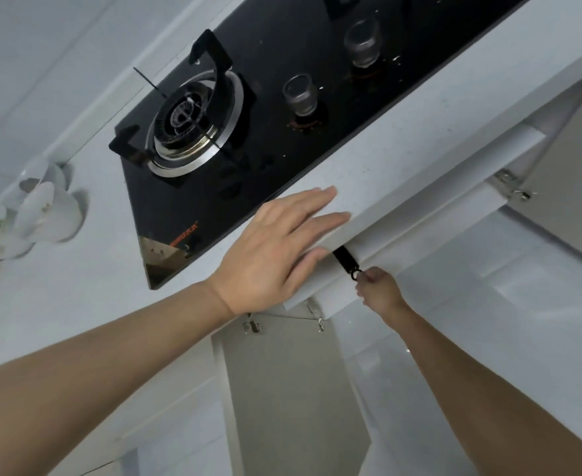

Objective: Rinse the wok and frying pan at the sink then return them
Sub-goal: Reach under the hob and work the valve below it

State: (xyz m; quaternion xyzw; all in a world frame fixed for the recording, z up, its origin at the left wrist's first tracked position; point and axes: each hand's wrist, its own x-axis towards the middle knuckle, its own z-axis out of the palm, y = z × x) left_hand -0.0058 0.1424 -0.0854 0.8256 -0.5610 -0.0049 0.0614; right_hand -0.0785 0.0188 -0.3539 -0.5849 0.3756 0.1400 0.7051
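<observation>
Left hand (276, 249) lies flat on the front edge of the pale speckled countertop (403, 156), fingers straight and together, palm down, holding nothing. Right hand (379, 290) is below the counter edge, fingertips pinching the ring end of a black pan handle (346, 261) that projects from under the worktop; the pan body is hidden inside the cabinet, so whether it is the wok or the frying pan cannot be told. Two cabinet doors stand open: one (293, 389) matte grey-beige inside with metal hinges, the other (571, 159) at far right. On the counter sits a glossy black glass gas hob (276, 56) with a round steel-ringed burner (190, 128), black angular pan supports, and two clear-capped knobs (301, 96) (363, 44). Left of the hob are glossy white ceramic pieces (47, 207), blurred. The wall is pale tile; the floor is shiny white.
</observation>
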